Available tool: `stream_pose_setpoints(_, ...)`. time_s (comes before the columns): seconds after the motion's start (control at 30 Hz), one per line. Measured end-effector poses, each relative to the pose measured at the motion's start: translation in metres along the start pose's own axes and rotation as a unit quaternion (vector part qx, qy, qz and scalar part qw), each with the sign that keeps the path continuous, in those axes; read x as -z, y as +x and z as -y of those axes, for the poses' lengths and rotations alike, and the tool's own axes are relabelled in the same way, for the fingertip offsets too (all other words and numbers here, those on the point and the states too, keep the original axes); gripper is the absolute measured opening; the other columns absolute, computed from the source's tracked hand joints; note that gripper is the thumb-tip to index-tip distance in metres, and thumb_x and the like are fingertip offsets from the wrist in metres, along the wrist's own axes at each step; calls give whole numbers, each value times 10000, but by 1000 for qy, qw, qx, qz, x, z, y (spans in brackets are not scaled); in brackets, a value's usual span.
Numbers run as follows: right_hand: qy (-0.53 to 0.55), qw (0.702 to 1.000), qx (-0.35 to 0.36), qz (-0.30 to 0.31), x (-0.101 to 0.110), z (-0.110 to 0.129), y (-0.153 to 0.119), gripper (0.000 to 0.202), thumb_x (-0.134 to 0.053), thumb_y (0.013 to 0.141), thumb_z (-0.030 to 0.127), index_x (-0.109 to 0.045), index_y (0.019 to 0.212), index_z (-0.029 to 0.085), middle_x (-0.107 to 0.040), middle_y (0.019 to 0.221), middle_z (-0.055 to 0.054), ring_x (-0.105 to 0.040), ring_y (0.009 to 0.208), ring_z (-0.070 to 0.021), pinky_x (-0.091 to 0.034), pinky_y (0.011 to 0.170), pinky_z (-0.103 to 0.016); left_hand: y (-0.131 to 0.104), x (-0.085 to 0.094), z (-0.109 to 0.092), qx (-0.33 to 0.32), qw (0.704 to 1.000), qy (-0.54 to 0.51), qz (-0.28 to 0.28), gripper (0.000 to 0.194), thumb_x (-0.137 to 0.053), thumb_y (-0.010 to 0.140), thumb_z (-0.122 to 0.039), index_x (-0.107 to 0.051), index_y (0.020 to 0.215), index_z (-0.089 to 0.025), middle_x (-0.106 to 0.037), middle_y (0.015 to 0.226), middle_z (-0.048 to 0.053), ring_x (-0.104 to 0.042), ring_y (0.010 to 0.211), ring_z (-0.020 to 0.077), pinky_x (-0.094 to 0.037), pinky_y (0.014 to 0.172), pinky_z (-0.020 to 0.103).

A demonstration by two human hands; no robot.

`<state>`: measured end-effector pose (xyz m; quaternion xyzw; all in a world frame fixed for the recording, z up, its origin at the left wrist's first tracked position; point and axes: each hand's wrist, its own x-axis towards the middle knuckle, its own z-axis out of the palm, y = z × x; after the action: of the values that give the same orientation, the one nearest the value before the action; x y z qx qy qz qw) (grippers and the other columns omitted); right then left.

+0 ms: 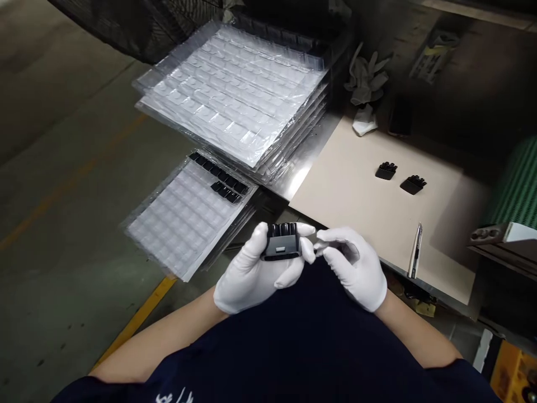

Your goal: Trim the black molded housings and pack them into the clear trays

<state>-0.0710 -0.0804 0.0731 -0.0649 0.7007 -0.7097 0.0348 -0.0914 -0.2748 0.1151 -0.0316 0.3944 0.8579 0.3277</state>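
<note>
In my gloved left hand point(262, 271) is a black plastic part point(282, 246), gripped between thumb and fingers. It has a flat face with a small light rectangle and a row of rounded prongs along its top. My gloved right hand point(354, 263) hovers just right of it, fingers loosely curled and the thumb apart from them, with nothing visible between. Two similar black parts, one point(386, 170) and another point(413, 184), lie on the beige board point(352, 184). To the left, a clear compartment tray point(176, 218) carries several black parts point(218, 173) at its far end.
A tall stack of clear trays point(235, 89) stands behind the lower tray. A utility knife point(415, 251) rests near the board's front edge. Grey gloves point(366, 75) lie at the back. A green ridged machine point(514, 190) borders the right, and a fan point(138, 25) the upper left.
</note>
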Motion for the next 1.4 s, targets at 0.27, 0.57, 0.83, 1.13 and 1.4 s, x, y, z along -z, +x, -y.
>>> stream_pose_setpoints(0.27, -146, 949, 278, -10, -24, 14, 21, 178, -664, 953, 328, -617, 1118, 284, -666, 866, -24, -674, 880, -223, -576, 805, -398, -10, 18, -3, -13, 999, 24, 38, 643, -482, 937, -700, -667, 1237, -162, -633, 826, 50, -420, 565, 101, -383, 640, 303)
stream_pose_setpoints(0.57, -226, 933, 274, 61, -69, 18, 71, 174, -645, 918, 178, -644, 1078, 248, -671, 837, -29, -652, 753, -182, -530, 706, -339, -15, 57, -45, 45, 998, -15, 34, 559, -434, 984, -644, -679, 1089, -152, -565, 643, 13, -439, 554, 118, -386, 629, 280)
stream_pose_setpoints(0.83, -190, 960, 177, 101, -118, 16, 117, 113, -623, 973, 216, -700, 1054, 233, -740, 960, -43, -702, 939, -202, -575, 882, -384, -28, 109, -74, 36, 996, -70, 34, 538, -534, 946, -638, -707, 1129, -162, -689, 774, 62, -620, 693, 164, -499, 701, 288)
stream_pose_setpoints(1.13, -119, 967, 4, 226, -170, 16, 162, 178, -594, 979, 227, -737, 874, 211, -737, 941, -16, -699, 918, -183, -567, 802, -308, -38, 158, -79, 11, 985, -173, 0, 683, -633, 804, -756, -756, 991, -110, -511, 583, -18, -370, 435, 62, -374, 400, 193)
stream_pose_setpoints(1.4, -95, 962, -58, 248, -207, 6, 185, 305, -541, 1013, 263, -674, 747, 195, -720, 896, -2, -675, 902, -156, -536, 788, -274, -40, 183, -98, 11, 972, -230, 41, 730, -523, 826, -822, -712, 934, -125, -431, 525, -66, -211, 314, 24, -206, 240, 168)
